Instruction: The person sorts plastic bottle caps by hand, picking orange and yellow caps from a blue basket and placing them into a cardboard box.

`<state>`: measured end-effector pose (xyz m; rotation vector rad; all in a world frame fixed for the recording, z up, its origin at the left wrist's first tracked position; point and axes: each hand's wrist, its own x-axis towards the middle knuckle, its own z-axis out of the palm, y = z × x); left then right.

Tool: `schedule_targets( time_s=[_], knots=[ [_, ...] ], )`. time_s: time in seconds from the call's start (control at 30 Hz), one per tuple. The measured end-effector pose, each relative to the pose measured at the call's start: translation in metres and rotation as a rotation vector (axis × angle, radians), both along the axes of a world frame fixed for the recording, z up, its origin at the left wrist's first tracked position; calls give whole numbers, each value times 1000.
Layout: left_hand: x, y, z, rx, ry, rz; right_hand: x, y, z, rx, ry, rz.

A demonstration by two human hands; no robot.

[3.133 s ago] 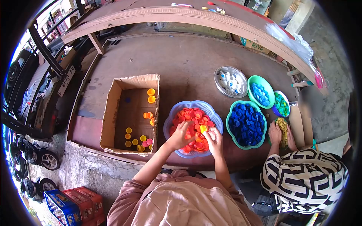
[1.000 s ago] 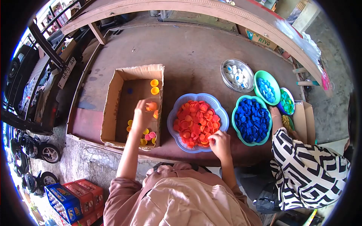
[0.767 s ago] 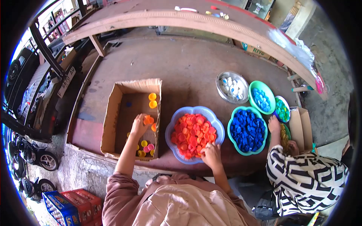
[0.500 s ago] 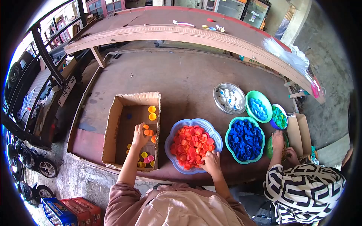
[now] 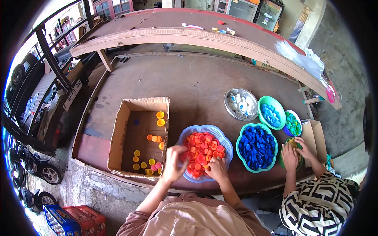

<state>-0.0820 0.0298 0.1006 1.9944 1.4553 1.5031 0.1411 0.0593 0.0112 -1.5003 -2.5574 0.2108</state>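
Note:
A blue-violet scalloped basket (image 5: 226,145) holds many red and orange caps (image 5: 201,147). My left hand (image 5: 174,162) is over the basket's left edge, fingers apart and nothing visible in them. At the basket's lower right, my right hand (image 5: 216,168) has its fingers pressed together among the caps; an orange cap seems to show at the fingertips. To the left stands an open cardboard box (image 5: 119,135) with scattered orange caps (image 5: 156,139), yellow caps (image 5: 136,159), pink caps (image 5: 158,165) and one dark blue cap (image 5: 136,122).
Right of the basket are a teal basket of dark blue caps (image 5: 258,147), a steel bowl of white caps (image 5: 241,106), a green bowl (image 5: 271,112) and a smaller bowl of green caps (image 5: 292,124). A co-worker's hands (image 5: 290,156) are over another bowl. A raised wooden shelf (image 5: 177,33) spans the back.
My left hand has moved right, out of the cardboard box to the basket, and orange caps lie in the box where it was. My right hand has shifted slightly left. The co-worker's hands have moved.

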Motion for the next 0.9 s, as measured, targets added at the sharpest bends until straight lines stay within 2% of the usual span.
schedule_targets(
  time_s=[0.07,0.13,0.27,0.43,0.5,0.57,0.67,0.7,0.8,0.9],
  knots=[
    [15,-6,-13,-79,14,-96,7,0,-4,3,92,-40],
    [27,-9,-16,-176,11,-183,16,0,10,48,361,-32],
    [46,0,-23,-233,46,-306,11,-3,47,-148,755,-155],
    [49,17,-10,-138,61,-371,7,-3,63,-142,856,-146],
    [46,18,-4,-161,11,-398,2,-5,60,-404,1193,-233],
    [48,16,-9,-311,-232,-446,-1,-8,67,-683,1448,-273],
    [48,14,-16,-489,-486,-527,-3,-15,67,-451,1272,-111],
    [47,13,-17,-519,-551,-544,-2,-16,73,-439,1194,-129],
    [43,13,-23,-556,-665,-596,-8,-18,78,-473,1308,-225],
    [41,12,-24,-557,-714,-608,-11,-18,83,-389,1207,-195]
  ],
)
